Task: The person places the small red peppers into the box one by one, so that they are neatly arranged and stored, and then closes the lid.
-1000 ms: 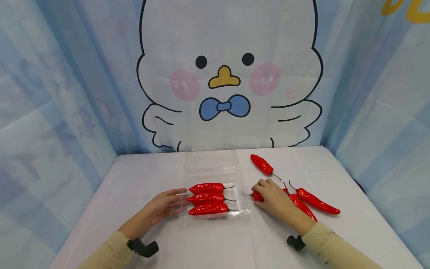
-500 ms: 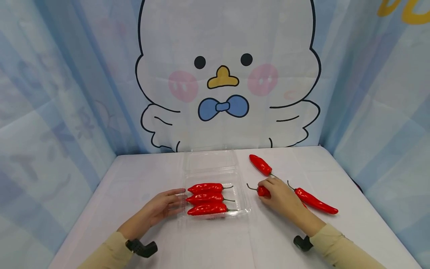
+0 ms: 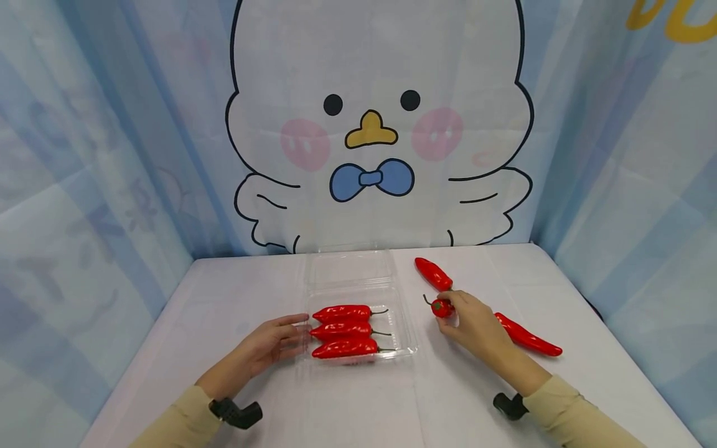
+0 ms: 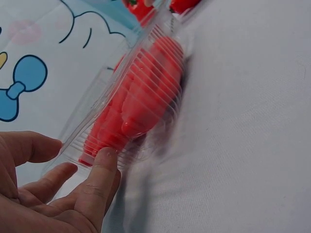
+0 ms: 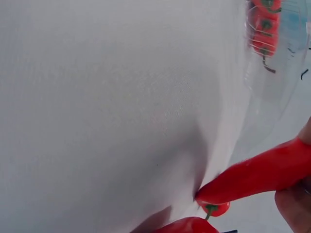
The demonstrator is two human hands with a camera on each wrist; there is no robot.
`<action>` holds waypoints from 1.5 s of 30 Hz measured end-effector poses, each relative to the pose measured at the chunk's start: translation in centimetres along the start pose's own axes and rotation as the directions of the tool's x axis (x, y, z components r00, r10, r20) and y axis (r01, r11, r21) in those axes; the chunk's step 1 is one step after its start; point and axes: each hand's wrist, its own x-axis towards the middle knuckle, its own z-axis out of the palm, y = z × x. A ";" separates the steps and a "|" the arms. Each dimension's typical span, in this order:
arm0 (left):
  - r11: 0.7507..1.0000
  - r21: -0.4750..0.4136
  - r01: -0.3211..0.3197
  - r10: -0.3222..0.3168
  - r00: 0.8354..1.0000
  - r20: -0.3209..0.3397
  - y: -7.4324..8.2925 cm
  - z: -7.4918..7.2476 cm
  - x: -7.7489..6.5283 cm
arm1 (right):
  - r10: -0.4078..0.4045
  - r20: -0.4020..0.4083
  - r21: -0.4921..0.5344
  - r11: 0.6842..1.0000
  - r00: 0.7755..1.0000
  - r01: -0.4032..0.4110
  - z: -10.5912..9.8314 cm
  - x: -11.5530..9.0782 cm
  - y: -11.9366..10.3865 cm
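My right hand point(image 3: 473, 323) pinches a red chili pepper point(image 3: 442, 308) between thumb and fingers, its green cap and curved stem facing left. In the right wrist view this pepper point(image 5: 257, 172) slants down with its pointed tip close over the table. Beside the left wall of a clear plastic clamshell box point(image 3: 406, 333), my left hand point(image 3: 271, 342) rests with fairly straight fingers; in the left wrist view its fingertips point(image 4: 106, 156) touch the ribbed wall. Inside the box, three red chili peppers point(image 3: 344, 330) lie side by side, stems to the right.
One loose chili pepper point(image 3: 433, 274) lies behind the right hand, another point(image 3: 529, 336) right of it. The box's lid point(image 3: 351, 267) lies open toward the back. A printed curtain point(image 3: 370, 211) stands behind the white table point(image 3: 358, 410).
My right hand has moved right and slightly back, with the held pepper lifted and its cap turned more toward the head camera. The forearm now covers a loose pepper. My left hand stays put.
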 end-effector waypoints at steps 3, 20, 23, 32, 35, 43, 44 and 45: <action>1.000 0.001 0.000 0.000 1.000 0.002 0.0 -0.1 0.0 | -0.005 -0.026 0.027 1.000 1.000 0.006 -0.1 -0.1 0.0; 1.000 0.008 -0.001 0.001 1.000 0.004 -0.1 -0.1 0.0 | -0.020 -0.108 0.006 1.000 0.994 0.020 -0.5 -0.3 -0.4; 1.000 0.014 -0.003 0.003 1.000 0.015 -0.1 -0.1 0.0 | -0.030 -0.116 0.003 1.000 0.993 0.031 -0.6 -0.3 -0.3; 1.000 0.009 -0.009 0.009 0.999 0.032 0.0 -0.2 -0.1 | -0.057 -0.151 -0.001 0.998 0.987 0.058 -1.1 -0.3 -0.6; 1.000 0.002 -0.005 0.005 1.000 0.017 0.0 -0.2 0.0 | -0.069 -0.169 -0.013 0.998 0.983 0.067 -1.2 -0.2 -0.8; 1.000 0.003 -0.007 0.007 0.999 0.040 -0.1 -0.3 0.2 | -0.105 -0.199 -0.019 0.995 0.974 0.103 -1.4 -0.2 -1.0; 1.000 0.004 -0.007 0.007 0.999 0.043 -0.1 -0.3 0.2 | -0.105 -0.198 -0.012 0.994 0.975 0.105 -1.4 -0.2 -1.0; 1.000 0.000 -0.005 0.005 0.999 0.040 -0.1 -0.2 0.2 | -0.106 -0.196 -0.004 0.994 0.975 0.108 -1.4 -0.2 -1.1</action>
